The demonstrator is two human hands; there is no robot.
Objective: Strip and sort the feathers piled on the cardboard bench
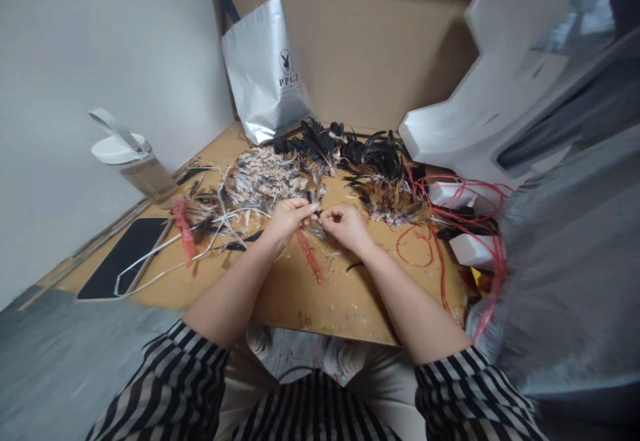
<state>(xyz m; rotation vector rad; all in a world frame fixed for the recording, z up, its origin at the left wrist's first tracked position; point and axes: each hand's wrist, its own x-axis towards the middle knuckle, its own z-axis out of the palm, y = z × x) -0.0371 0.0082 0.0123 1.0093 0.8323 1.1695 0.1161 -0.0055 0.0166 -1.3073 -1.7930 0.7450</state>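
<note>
My left hand (291, 217) and my right hand (345, 224) meet over the middle of the wooden table (320, 311). Thumb and fingers of my left hand pinch a small brown feather bunch (315, 191), its plumes pointing away from me. My right hand is closed at its lower end; what the fingertips grip is too small to make out. Beyond my left hand spreads a pile of pale, mottled feathers (267, 174). Brown feathers (390, 201) lie past my right hand, with black feathers (375, 154) behind them. A red plastic strip (310, 257) lies just below my hands.
A silver bag (263, 67) stands at the back. On the left are a lidded cup (145, 167), a dark phone (125, 257) and a white cable (155, 251). Red string (443, 261) tangles around white blocks (477, 251) at right, near a large white moulded object (465, 121).
</note>
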